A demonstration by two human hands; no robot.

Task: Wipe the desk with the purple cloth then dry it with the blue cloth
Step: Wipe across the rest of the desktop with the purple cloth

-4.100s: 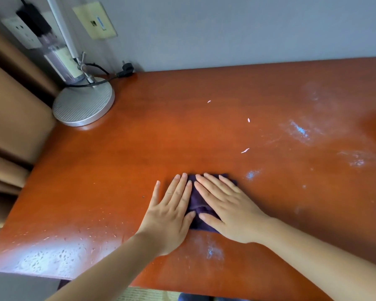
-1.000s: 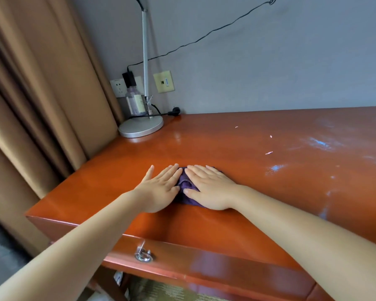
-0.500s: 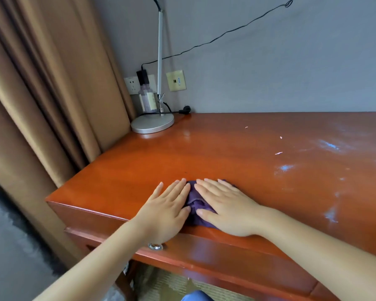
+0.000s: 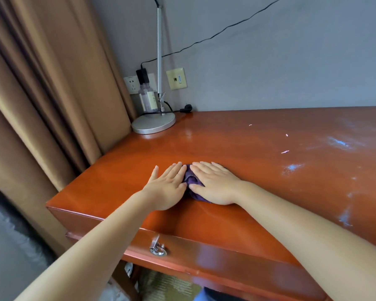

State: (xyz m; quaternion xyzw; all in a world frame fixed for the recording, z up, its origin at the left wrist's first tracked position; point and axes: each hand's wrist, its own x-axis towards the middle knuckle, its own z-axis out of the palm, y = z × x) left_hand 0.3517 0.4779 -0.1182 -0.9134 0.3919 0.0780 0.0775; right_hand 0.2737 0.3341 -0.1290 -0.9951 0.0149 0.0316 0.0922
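Both hands lie flat, fingers straight, pressing the crumpled purple cloth (image 4: 192, 183) onto the glossy reddish-brown wooden desk (image 4: 237, 146): left hand (image 4: 168, 187) beside right hand (image 4: 215, 185), well in front of the round silver lamp base (image 4: 153, 123). Pale smears and white scraps (image 4: 284, 151) far right of that base look untouched, so wiping seems partway. No blue cloth shows; drying remains.

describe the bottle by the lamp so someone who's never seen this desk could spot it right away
Start at the orange-brown desk and go to its far left corner by the curtain, where the lamp's round silver base sits. The bottle stands just behind that base, against the wall outlets. It is the only clear, upright container there, with a pale label.
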